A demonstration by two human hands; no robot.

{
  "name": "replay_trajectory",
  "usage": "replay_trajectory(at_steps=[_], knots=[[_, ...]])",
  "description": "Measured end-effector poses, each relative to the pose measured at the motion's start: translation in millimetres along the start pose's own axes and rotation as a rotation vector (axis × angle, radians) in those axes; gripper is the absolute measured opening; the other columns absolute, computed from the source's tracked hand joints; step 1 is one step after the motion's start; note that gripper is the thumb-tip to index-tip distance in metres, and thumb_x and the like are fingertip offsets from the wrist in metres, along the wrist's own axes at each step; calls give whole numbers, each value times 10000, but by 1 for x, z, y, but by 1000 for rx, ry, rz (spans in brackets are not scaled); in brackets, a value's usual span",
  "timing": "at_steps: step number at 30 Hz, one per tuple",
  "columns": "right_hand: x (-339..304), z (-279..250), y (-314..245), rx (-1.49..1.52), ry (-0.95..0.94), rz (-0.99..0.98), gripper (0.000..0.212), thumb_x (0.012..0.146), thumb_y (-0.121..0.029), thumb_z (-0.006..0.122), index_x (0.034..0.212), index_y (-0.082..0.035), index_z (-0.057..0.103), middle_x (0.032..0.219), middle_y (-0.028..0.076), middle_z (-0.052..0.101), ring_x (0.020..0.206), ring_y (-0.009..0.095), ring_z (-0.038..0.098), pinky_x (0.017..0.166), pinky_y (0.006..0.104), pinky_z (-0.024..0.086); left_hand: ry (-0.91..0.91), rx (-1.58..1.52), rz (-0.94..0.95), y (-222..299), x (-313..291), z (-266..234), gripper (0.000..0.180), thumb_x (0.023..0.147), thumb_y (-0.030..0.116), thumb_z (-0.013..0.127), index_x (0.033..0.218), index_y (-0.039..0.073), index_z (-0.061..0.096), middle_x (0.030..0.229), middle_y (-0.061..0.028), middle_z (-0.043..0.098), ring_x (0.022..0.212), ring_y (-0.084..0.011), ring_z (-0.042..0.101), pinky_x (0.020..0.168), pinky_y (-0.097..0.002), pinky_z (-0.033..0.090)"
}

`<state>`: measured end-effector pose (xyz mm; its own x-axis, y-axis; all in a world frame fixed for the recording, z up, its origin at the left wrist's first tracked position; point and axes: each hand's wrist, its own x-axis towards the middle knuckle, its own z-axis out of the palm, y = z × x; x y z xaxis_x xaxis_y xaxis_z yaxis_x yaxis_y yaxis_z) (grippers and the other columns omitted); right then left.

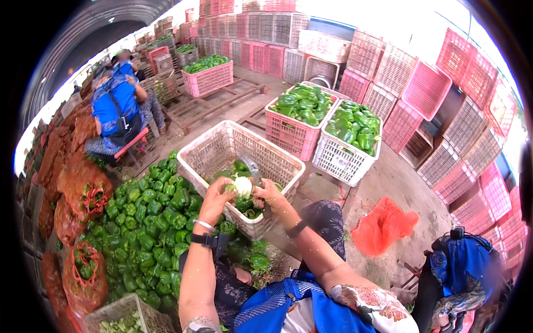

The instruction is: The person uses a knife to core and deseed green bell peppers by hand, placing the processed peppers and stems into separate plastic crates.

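Just ahead of the wearer's lap, toward eleven o'clock, the left hand (217, 198) pinches a pale green-white piece (242, 187) between thumb and fingers, above the near side of a worn whitish crate (219, 141). The right hand (271, 197) is closed around a knife (250, 164), its grey blade slanting up toward eleven (whether these fingers touch the piece too, I cannot tell). Some green peppers (240, 166) lie inside the crate.

Counting from the hands, a pepper heap (147, 222) spreads from seven to ten o'clock, crowding the crate's left side. At seven sits a crate of pale scraps (136, 311); orange net sacks (86, 177) bound the heap at nine. Crumpled red mesh (383, 226) lies on the floor between three and four.

At one o'clock stands a full pink crate (291, 140); beside it at two, a full white crate (333, 171) bears a front marking too small to read. Farther off, a co-worker in blue (117, 108) sits at ten, and crate stacks (383, 61) wall the far side from twelve to three.
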<state>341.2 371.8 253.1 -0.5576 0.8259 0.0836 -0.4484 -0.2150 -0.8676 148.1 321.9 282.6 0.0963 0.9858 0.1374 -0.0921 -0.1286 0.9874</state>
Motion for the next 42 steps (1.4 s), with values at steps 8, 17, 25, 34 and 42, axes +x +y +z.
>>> replay_trajectory(at_steps=[8,17,25,34,42], knots=[[-12,8,-8,-142,124,34,294,735,-122,717,984,-5,613,707,-3,587,491,41,458,440,187,328,-1,124,-3,-6,-3,16,124,835,33,610,952,32,571,745,22,537,623,-69,500,544,-231,404],[1,25,16,-776,485,-406,294,696,-178,751,885,20,644,738,62,656,620,151,600,597,285,488,363,222,30,-29,7,25,134,792,27,692,885,33,596,611,20,519,508,-69,474,453,-239,369],[19,-6,-5,220,530,-215,138,881,-200,600,848,-65,589,675,12,588,491,73,478,438,244,372,460,18,29,-31,16,29,160,834,10,638,990,17,605,808,-38,598,688,-112,574,614,-245,466],[-15,52,8,262,206,-115,245,896,-289,592,964,-55,565,806,-28,543,650,52,465,598,216,388,467,423,259,-25,7,46,242,772,72,711,973,28,585,837,-59,632,770,-118,581,704,-283,479],[2,32,17,134,297,-185,173,868,-104,639,993,-25,551,701,-14,538,477,44,432,422,204,336,458,66,214,-24,4,48,150,721,33,741,812,-14,631,745,-43,624,713,-93,578,637,-256,485]])
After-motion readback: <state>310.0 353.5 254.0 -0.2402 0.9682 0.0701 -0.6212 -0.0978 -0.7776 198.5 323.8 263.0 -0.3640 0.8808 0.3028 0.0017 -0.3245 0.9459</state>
